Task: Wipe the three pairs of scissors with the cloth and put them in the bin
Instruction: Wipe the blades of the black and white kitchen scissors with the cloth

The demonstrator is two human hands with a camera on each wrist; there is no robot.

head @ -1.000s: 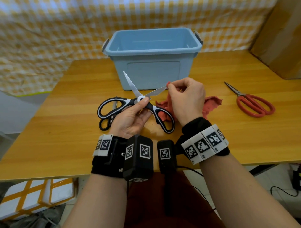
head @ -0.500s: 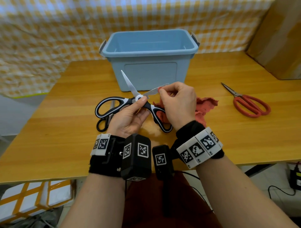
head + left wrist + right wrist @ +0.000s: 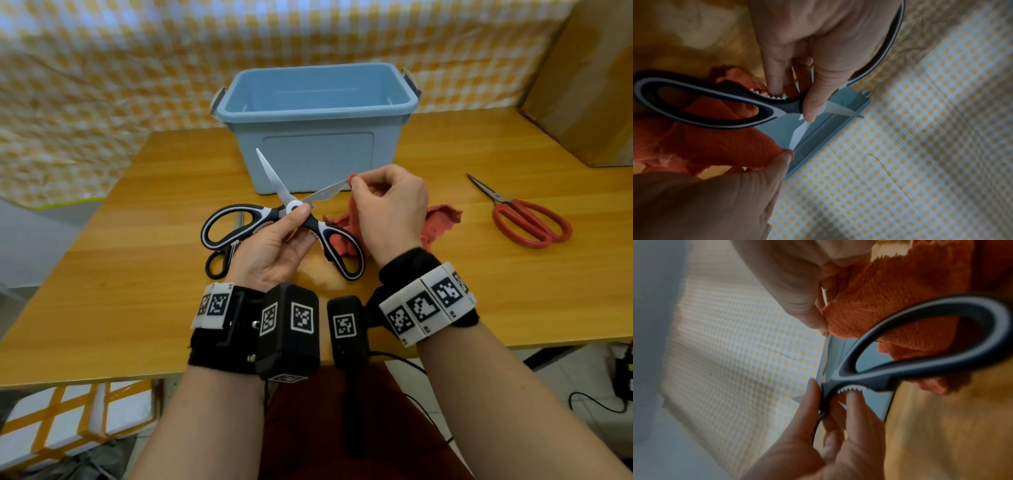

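Note:
My left hand holds the black-and-white kitchen scissors by the pivot, thumb on top, blades spread wide above the table. My right hand pinches the red cloth around the tip of the right blade. The left wrist view shows the cloth folded over that blade tip, and the right wrist view shows the scissors' handle loop in front of the cloth. A second black pair lies under my left hand, mostly hidden. Red-handled scissors lie at the right. The blue bin stands behind.
A wooden table carries everything, with its front edge near my wrists. A cardboard box stands at the back right. A yellow checked cloth hangs behind the table. Cables lie on the floor at the lower right.
My right hand slid the cloth in along the right blade toward the pivot half a second ago, and now it is back out at the blade's tip. The left hand kept its grip.

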